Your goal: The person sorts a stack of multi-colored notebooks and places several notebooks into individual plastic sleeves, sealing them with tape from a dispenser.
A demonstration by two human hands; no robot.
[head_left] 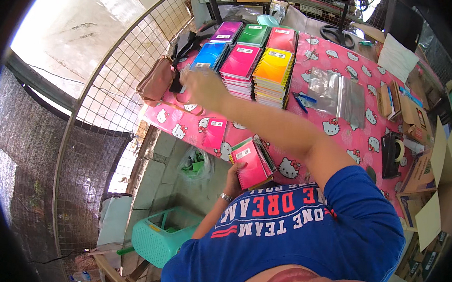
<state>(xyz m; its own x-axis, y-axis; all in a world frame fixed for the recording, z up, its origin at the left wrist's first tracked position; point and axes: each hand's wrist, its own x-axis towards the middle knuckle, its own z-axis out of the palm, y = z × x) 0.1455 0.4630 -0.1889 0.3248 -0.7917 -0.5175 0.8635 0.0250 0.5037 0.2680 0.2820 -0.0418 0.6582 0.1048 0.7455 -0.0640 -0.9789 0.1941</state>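
My left hand [232, 181] is closed round a small stack of spiral notebooks [250, 162], the top one pink, held against the table's near edge. Across the table stretches my right arm; its blurred right hand [200, 88] is above the cloth, just in front of the blue notebook stack [209, 55]. Its fingers are too smeared to read. One thin pink notebook [214, 133] lies alone near the left edge. Beyond stand piles of pink notebooks [240, 61], yellow notebooks [274, 65], purple notebooks [226, 32], green notebooks [253, 35] and red notebooks [282, 39].
A pink patterned cloth [331, 127] covers the table. On it lie blue-handled pliers [305, 101], clear plastic bags [335, 95], a brown bag [156, 79] and a tape dispenser [392, 155]. Cardboard boxes [421, 171] stand at right; a green plastic stool [162, 234] is below left.
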